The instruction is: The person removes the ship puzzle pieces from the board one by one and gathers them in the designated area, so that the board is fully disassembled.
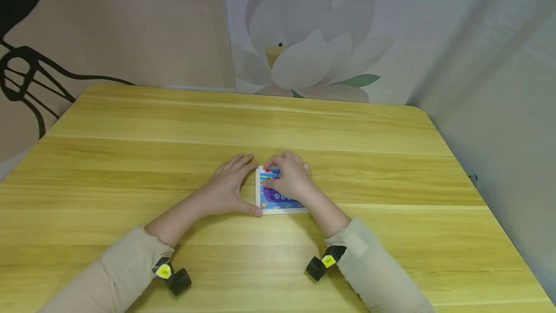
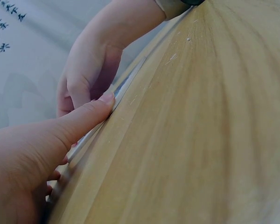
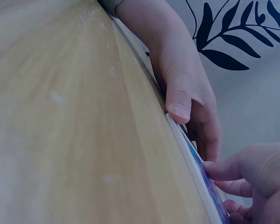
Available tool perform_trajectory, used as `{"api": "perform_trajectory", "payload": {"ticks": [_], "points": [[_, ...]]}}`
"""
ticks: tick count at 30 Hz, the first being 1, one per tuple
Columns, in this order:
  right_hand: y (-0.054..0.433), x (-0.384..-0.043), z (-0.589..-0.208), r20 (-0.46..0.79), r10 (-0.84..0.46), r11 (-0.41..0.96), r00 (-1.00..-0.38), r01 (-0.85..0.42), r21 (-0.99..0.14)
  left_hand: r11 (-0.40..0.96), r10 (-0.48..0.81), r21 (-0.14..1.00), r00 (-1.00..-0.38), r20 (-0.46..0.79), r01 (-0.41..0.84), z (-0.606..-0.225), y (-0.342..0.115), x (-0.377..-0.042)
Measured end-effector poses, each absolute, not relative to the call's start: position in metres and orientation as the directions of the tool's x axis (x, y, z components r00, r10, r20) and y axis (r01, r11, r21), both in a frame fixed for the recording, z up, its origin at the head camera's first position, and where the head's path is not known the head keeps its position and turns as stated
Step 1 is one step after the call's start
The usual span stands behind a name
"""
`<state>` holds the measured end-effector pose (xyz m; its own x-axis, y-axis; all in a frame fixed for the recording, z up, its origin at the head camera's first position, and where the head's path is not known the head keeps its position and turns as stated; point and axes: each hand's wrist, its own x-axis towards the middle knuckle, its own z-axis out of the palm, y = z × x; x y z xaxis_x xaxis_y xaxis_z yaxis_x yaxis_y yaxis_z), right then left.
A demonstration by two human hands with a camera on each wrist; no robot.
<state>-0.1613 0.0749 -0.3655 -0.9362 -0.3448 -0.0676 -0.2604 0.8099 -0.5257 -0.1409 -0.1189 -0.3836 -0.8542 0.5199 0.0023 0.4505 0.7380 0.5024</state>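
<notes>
A small flat picture board [image 1: 283, 210] with a white border and a blue and purple print lies on the table. At its left side is my left hand [image 1: 228, 185], thumb and fingers spread, the thumb at the near left corner and a fingertip by the far left one. My right hand [image 1: 293, 177] bends over the board and covers much of its right half. Its thumb [image 3: 212, 171] touches the print, and its index finger curls down near the far edge, beside a small red spot. I cannot tell whether a loose piece sits under these fingertips.
The board lies on a wide wooden table [image 1: 369, 245]. Behind it hangs a pale cloth [image 1: 399, 76] with a large flower print. A black metal chair or stand [image 1: 26, 69] is at the far left. Each sleeve carries a black wrist camera [image 1: 178, 281].
</notes>
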Motion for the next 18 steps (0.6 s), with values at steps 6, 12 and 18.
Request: {"api": "perform_trajectory", "payload": {"ticks": [6,12,18], "points": [[0.0743,-0.1610,-0.3657,-0.081,-0.332,0.812,-0.940,-0.241,-0.531,0.734,0.518,0.516,-0.856,-0.003,0.442,-0.3811,-0.1173,-0.1403],[0.0739,-0.1594,-0.3653,-0.082,-0.331,0.806,-0.940,-0.237,-0.542,0.736,0.517,0.513,-0.856,-0.006,0.441,-0.3801,-0.1173,-0.1400],[0.0735,-0.1585,-0.3648,-0.080,-0.339,0.803,-0.937,-0.244,-0.543,0.735,0.515,0.520,-0.857,-0.009,0.436,-0.3794,-0.1174,-0.1396]]}}
